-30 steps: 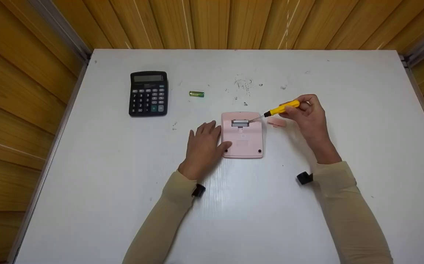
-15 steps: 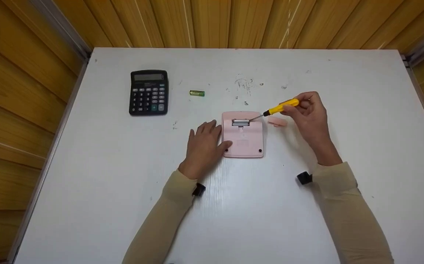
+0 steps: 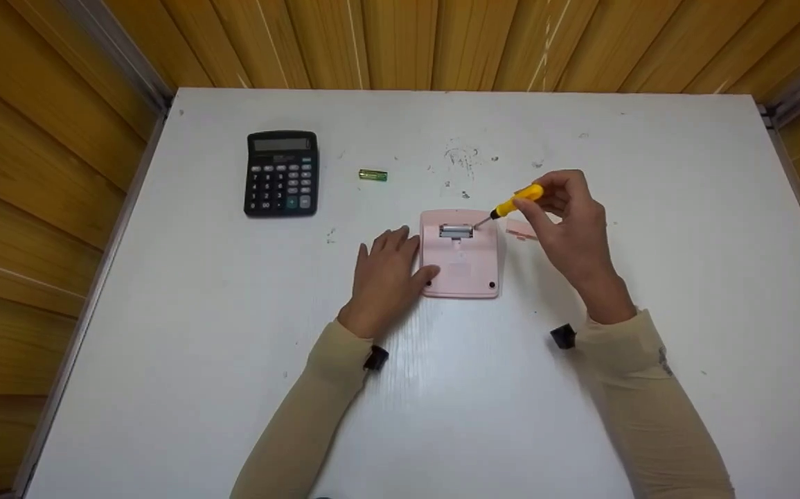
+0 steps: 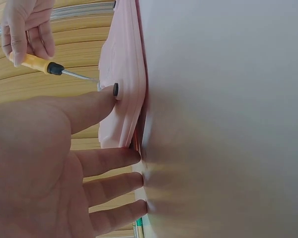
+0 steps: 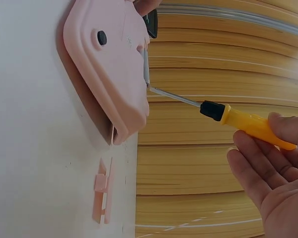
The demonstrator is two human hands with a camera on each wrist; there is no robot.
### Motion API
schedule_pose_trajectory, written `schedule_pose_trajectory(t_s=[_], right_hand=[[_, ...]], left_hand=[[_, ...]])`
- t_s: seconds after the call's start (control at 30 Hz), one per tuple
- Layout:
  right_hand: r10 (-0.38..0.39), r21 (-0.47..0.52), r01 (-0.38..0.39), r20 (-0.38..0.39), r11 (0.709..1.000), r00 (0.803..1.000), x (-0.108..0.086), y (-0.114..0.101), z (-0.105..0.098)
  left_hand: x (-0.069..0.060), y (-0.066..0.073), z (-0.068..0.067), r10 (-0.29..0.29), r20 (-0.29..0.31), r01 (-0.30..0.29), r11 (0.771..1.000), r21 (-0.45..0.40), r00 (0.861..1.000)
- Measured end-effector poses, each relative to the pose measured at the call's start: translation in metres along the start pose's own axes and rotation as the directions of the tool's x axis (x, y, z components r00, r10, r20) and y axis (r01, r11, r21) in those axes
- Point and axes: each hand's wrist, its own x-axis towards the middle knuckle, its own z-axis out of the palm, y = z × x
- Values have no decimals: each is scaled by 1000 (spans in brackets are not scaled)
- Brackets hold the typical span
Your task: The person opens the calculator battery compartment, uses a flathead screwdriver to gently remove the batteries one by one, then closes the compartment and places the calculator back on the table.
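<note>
A pink calculator [image 3: 460,260] lies face down, its battery compartment uncovered with a grey battery [image 3: 456,230] inside. My left hand [image 3: 387,281] steadies it: the thumb presses on the lower left of the back, while the other fingers lie fairly straight along the left edge and on the tabletop. Between thumb and fingers, my right hand [image 3: 575,232] holds a yellow-handled screwdriver [image 5: 248,124], slanted down to the left. Its metal tip is at the right end of the compartment; whether it touches the battery I cannot tell. The pink battery cover [image 5: 104,191], partly hidden by the right hand in the head view, lies right of the calculator.
On the white table [image 3: 199,360] a black calculator [image 3: 281,173] lies face up at the back left. A loose green battery [image 3: 372,175] lies between it and the pink calculator. Wood-patterned panels [image 3: 400,41] stand behind the table and at its sides.
My right hand has shifted left, now overlapping part of the battery cover, and the screwdriver stands somewhat steeper at the compartment's right end. My left hand and the pink calculator keep their places.
</note>
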Motion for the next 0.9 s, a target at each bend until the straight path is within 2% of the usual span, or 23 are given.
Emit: schedule_pose_trajectory(t_s=[0.4, 0.57, 0.67, 0.77, 0.9], right_hand=[[-97, -65, 99, 20, 993, 995, -3, -10, 8], [-207, -103, 208, 24, 973, 978, -2, -14, 16], [-251, -92, 251, 10, 964, 968, 0, -14, 19], [-228, -55, 228, -5, 972, 974, 1, -11, 19], [-117, -8, 117, -24, 993, 993, 2, -3, 14]], left_hand=[[-1, 0, 0, -13, 12, 13, 1000, 0, 1000], [-1, 1, 0, -18, 13, 18, 1000, -1, 1000], [-1, 1, 0, -14, 6, 14, 1000, 6, 1000], [-1, 1, 0, -7, -1, 7, 1000, 12, 1000], [-1, 1, 1, -5, 1, 5, 1000, -1, 1000]])
